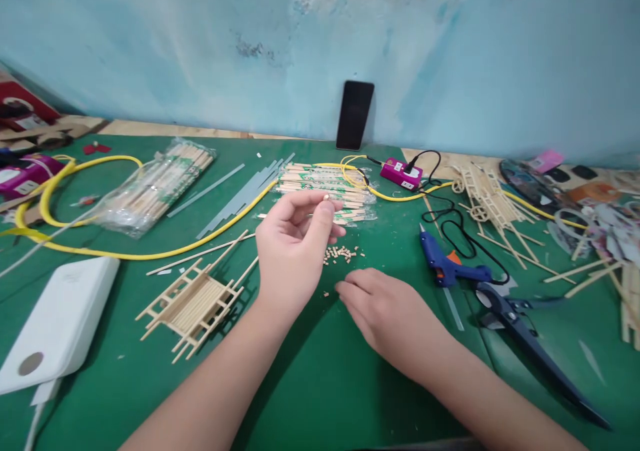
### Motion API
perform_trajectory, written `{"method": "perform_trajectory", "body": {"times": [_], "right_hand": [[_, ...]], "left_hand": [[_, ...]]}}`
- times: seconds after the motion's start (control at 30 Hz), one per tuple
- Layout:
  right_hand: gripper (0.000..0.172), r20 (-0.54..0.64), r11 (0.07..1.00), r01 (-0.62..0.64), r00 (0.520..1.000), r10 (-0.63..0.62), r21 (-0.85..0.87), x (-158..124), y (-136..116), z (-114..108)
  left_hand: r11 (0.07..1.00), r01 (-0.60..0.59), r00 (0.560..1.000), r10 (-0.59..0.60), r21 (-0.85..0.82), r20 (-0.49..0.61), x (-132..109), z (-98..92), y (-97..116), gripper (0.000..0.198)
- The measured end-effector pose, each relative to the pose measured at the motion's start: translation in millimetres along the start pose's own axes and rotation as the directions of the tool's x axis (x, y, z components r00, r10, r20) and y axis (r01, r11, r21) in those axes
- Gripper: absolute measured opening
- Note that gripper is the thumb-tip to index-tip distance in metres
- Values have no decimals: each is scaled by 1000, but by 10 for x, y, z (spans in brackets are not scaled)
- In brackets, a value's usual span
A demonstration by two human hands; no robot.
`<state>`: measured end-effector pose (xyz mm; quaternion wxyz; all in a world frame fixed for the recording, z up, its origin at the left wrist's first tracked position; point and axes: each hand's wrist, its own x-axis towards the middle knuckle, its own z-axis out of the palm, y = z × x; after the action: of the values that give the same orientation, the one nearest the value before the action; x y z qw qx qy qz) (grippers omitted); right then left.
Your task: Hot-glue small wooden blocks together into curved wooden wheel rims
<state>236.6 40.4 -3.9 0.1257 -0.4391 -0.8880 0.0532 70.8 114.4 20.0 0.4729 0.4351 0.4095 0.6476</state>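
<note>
My left hand (295, 247) is raised above the green mat (320, 371), palm up, fingers curled, pinching a tiny wooden piece (327, 198) between thumb and fingertip. My right hand (380, 307) rests low on the mat, fingers together and bent down near a stray wooden bit (326, 294). A small heap of cut wooden bits (341, 254) lies just beyond both hands. A little stick-built frame (193, 301) sits left of my left wrist.
Packets of chopsticks (325, 184) and a bagged bundle (155, 187) lie behind. A blue glue gun (443, 264) and dark shears (530, 341) are at right, a white box (60, 321) at left, a yellow cable (125, 254) across, a phone (355, 114) against the wall.
</note>
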Motion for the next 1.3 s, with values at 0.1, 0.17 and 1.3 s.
{"method": "perform_trajectory", "body": {"times": [0.1, 0.17, 1.3], "right_hand": [[16, 74, 998, 62, 995, -62, 8, 177, 2, 134], [17, 88, 996, 91, 992, -92, 18, 202, 43, 201], [19, -68, 108, 0, 775, 628, 994, -100, 394, -290]], "left_hand": [[1000, 17, 1000, -17, -6, -9, 2, 0, 15, 9], [1000, 19, 1000, -19, -2, -3, -1, 0, 23, 7], [979, 115, 956, -155, 168, 248, -469, 237, 26, 15]]}}
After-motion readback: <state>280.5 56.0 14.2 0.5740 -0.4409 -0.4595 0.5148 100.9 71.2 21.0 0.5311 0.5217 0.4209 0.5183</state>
